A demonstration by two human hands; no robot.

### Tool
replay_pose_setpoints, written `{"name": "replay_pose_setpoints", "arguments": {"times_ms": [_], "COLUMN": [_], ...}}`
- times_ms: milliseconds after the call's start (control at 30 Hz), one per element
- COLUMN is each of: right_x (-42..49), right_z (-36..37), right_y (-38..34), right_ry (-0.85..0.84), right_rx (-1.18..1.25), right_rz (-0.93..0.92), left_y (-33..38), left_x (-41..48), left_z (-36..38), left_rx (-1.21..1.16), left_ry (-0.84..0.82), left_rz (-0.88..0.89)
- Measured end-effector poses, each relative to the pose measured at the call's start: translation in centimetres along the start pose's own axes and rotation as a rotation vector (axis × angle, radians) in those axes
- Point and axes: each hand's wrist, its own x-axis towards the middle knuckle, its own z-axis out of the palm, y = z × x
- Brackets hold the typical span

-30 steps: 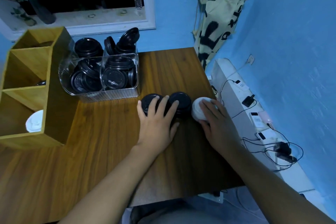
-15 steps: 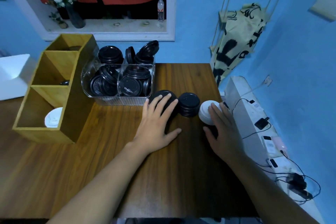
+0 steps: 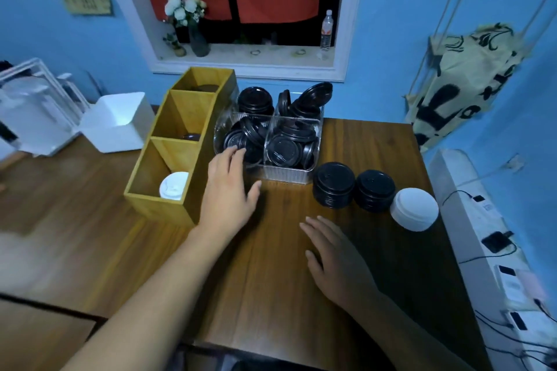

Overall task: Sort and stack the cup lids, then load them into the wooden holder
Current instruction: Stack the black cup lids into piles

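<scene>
Left hand (image 3: 230, 190): released, fingers fairly straight, holding nothing. It reaches into the gap between the wooden holder (image 3: 156, 206) and the clear bin (image 3: 289, 176). The fingertips lie over the bin's front-left corner; I cannot tell whether they touch it.
Right hand (image 3: 334, 253): released, palm down and fingers spread low over the worktop (image 3: 271, 295), well short of the stacks. It appears to be idling.
Sorted stacks: two black stacks (image 3: 333, 188) (image 3: 375, 194) and a white stack (image 3: 414, 212) stand in a row just right of the bin, kept apart by colour, presumably so that each can be lifted whole.
Loose lids (image 3: 281, 150): black ones fill both halves of the bin at all angles, some jutting above its rim.
Holder contents: a white lid (image 3: 173, 187) sits in the nearest compartment, and something dark shows low in each of the two behind it.
Stage: sorting looks only partly done and loading barely begun.
Next move: the left hand is probably going for the bin, either to shift it or to pick from it.
Risk: the white stack sits near the worktop's right edge, where a careless nudge could push it off.
</scene>
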Motion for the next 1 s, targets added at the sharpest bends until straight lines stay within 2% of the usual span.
{"name": "replay_pose_setpoints", "arguments": {"times_ms": [167, 233, 367, 500, 567, 633, 733, 800, 900, 1000], "right_x": [1.6, 1.6, 1.4, 1.4, 1.4, 1.4, 1.9, 2.3, 3.0, 3.6], "right_z": [0.7, 0.7, 0.8, 0.7, 0.6, 0.7, 1.6, 2.4, 3.4, 3.8], "right_y": [-1.8, -1.9, -1.7, -1.8, -2.0, -2.7, -4.6, -6.1, -7.6, -8.2], "right_ry": [-0.055, -0.039, 0.002, 0.012, 0.074, 0.165, 0.236, 0.217, 0.14, 0.12], "right_rx": [-0.031, -0.028, -0.02, 0.006, 0.083, 0.186, 0.331, 0.355, 0.225, 0.115], "right_rz": [0.061, 0.074, 0.089, 0.13, 0.171, 0.229, 0.276, 0.266, 0.252, 0.224], "left_y": [-0.4, -0.7, -1.0, -1.9, -2.8, -3.9, -5.0, -5.9, -7.3, -8.1], "left_x": [5.2, 6.7, 8.1, 7.0, 4.8, 2.0, -1.6, -3.1, -3.8, -3.6], "left_z": [-0.9, -0.8, -0.8, -2.9, -3.9, -4.4, -3.7, -2.3, -0.9, -1.0], "left_rx": [-0.145, -0.11, -0.089, -0.237, -0.342, -0.446, -0.651, -0.611, -0.328, -0.187], "left_ry": [-0.034, -0.09, -0.179, -0.132, -0.139, -0.219, -0.486, -0.601, -0.585, -0.574], "left_rz": [-0.163, -0.216, -0.229, -0.18, -0.187, -0.226, -0.362, -0.376, -0.186, -0.042]}}
